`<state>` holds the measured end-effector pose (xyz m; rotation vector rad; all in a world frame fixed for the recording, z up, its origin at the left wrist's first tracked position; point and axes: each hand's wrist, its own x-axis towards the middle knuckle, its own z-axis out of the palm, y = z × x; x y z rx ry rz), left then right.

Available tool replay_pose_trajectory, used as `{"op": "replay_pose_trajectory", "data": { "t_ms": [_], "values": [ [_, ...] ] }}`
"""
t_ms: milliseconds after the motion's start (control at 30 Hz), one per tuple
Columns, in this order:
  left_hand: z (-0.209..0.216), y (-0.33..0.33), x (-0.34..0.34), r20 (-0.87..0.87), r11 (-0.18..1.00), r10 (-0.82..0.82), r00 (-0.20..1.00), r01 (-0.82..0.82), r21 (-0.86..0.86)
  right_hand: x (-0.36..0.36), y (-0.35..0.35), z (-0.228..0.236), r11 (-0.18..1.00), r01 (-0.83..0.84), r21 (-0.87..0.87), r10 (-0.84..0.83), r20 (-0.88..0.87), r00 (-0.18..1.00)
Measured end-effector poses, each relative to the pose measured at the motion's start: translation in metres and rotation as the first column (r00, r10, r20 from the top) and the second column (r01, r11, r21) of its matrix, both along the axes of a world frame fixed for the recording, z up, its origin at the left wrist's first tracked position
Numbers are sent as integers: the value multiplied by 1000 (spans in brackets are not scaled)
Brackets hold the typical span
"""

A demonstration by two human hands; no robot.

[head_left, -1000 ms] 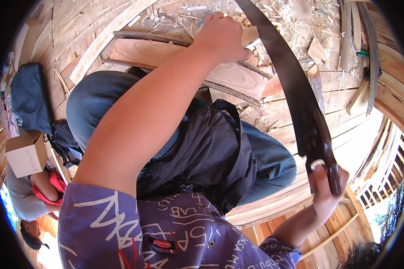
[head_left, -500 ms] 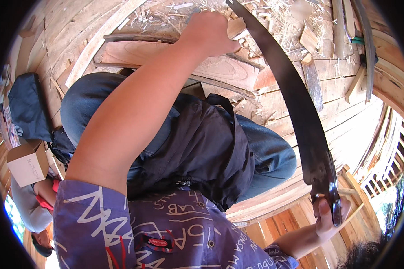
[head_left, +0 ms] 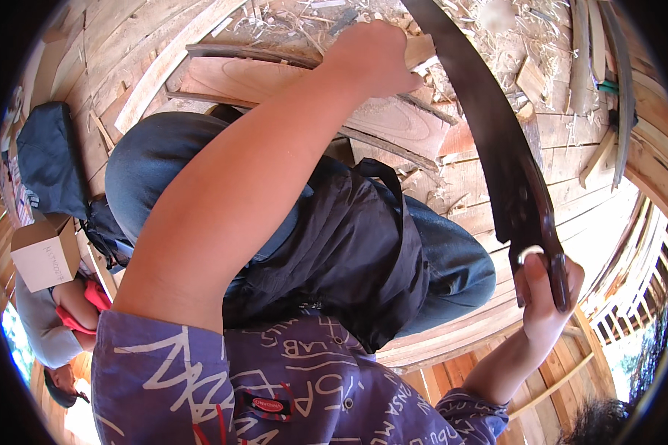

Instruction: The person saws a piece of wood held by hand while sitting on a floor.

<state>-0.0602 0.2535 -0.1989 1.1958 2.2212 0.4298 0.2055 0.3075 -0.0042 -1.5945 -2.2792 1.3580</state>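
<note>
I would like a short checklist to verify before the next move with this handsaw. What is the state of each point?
1. Right hand closed on the handsaw handle: ok, the fingers wrap around it.
2. Left hand firmly on the pale wood piece: cannot tell, the hand hides any contact.
3. Left thumb apart from the blade: ok, a gap shows in this view.
4. Right knee apart from the blade: ok, a gap shows here too.
5. Blade tip visible: not ok, it runs past the upper edge.
6. Floor free of scraps: not ok, shavings lie around.
</note>
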Motion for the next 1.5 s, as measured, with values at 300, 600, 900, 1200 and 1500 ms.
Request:
{"op": "replay_pose_trajectory", "data": {
  "t_ms": [300,600,900,1200,1500],
  "values": [
    [-8,5,-2,-37,1000,-12,999,13,8,140,-53,93,960,26,278,-89,217,972],
    [1,7,-3,2,999,-23,1000,24,-48,100,-41,74,959,32,280,-80,163,983],
    [-2,9,-9,-43,999,8,999,-10,-37,-8,4,10,1000,-3,21,3,11,1000],
    [-2,6,-1,-24,1000,-23,999,22,-16,-16,-4,-6,999,-36,-14,36,8,999],
    [30,2,-4,112,1000,27,993,-27,-1,119,-55,81,980,63,186,-83,100,992]
  ]
}}
